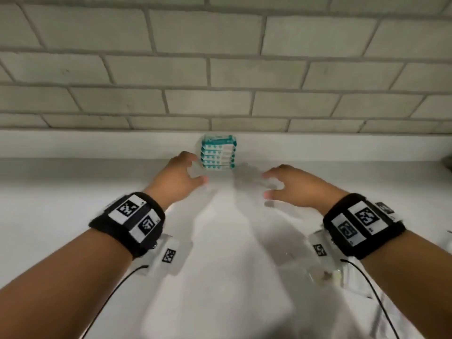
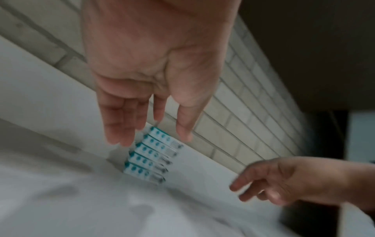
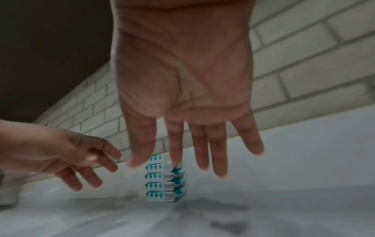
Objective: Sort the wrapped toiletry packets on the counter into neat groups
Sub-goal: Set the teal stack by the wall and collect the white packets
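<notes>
A neat stack of several white-and-teal wrapped packets [image 1: 218, 152] stands on the white counter [image 1: 73, 192] close to the back ledge; the same stack of packets [image 2: 151, 156] shows in the left wrist view, and the stack of packets [image 3: 163, 182] in the right wrist view. My left hand [image 1: 189, 171] hovers just left of the stack, fingers loosely spread, holding nothing. My right hand [image 1: 269, 187] hovers to the right and a little nearer, fingers straight and spread, empty. Neither hand touches the stack. Both palms, the left hand [image 2: 150, 128] and the right hand [image 3: 194, 160], show bare.
A grey brick-tiled wall [image 1: 220, 69] rises behind a low white ledge [image 1: 97, 143]. Hand shadows fall on the counter in front of the stack. A small dark object [image 1: 448, 162] sits at the far right edge.
</notes>
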`<action>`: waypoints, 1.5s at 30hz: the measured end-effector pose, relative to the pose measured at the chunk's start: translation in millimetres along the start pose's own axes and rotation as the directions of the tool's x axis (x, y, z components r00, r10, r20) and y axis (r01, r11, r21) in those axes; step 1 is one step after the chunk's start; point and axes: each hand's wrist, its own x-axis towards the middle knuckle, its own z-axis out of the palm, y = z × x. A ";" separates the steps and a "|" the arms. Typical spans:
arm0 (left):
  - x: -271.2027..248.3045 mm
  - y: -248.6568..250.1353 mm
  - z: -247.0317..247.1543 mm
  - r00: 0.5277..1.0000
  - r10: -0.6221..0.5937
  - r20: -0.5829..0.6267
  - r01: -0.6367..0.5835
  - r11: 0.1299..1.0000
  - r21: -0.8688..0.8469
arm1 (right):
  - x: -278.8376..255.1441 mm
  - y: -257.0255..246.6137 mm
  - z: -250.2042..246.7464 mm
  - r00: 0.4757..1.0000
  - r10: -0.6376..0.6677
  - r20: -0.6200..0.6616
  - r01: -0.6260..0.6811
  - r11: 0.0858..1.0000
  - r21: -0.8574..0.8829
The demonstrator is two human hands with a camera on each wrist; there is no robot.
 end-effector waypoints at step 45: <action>-218.4 177.5 243.6 0.987 0.000 0.159 -0.084 0.847 0.524 | -211.2 176.7 49.1 0.980 -0.137 0.142 0.189 0.853 -0.487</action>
